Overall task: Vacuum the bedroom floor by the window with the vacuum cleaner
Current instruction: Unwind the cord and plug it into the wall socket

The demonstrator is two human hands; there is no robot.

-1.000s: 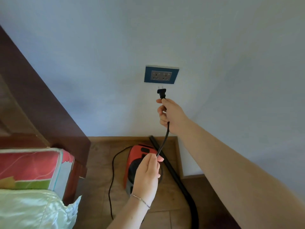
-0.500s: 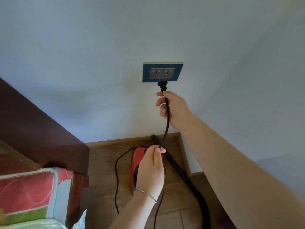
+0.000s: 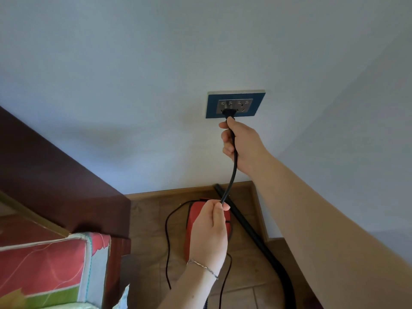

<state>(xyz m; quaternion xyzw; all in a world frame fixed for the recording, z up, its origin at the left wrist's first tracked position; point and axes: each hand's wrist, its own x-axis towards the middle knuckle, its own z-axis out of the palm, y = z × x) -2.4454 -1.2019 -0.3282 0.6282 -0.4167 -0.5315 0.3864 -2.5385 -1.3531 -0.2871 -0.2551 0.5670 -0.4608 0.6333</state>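
While the black plug [image 3: 230,113] is pinched at the blue wall socket [image 3: 236,104] by the right hand [image 3: 242,143] and the black cord [image 3: 231,175] is gripped by the left hand [image 3: 210,233], the prongs could be bent if pressed in askew.

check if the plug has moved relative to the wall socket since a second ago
Yes. The plug has gone up to the wall socket; it hung just below the plate earlier and now sits on the left outlet, held by the right hand.

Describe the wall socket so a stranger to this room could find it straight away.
Start at the pale wall beyond the dark wooden headboard. Above the red vacuum on the floor, the socket is a rectangular plate set in that wall. It is the only fitting there: a blue frame around a grey face, with the black plug at its left outlet, held by the right hand.
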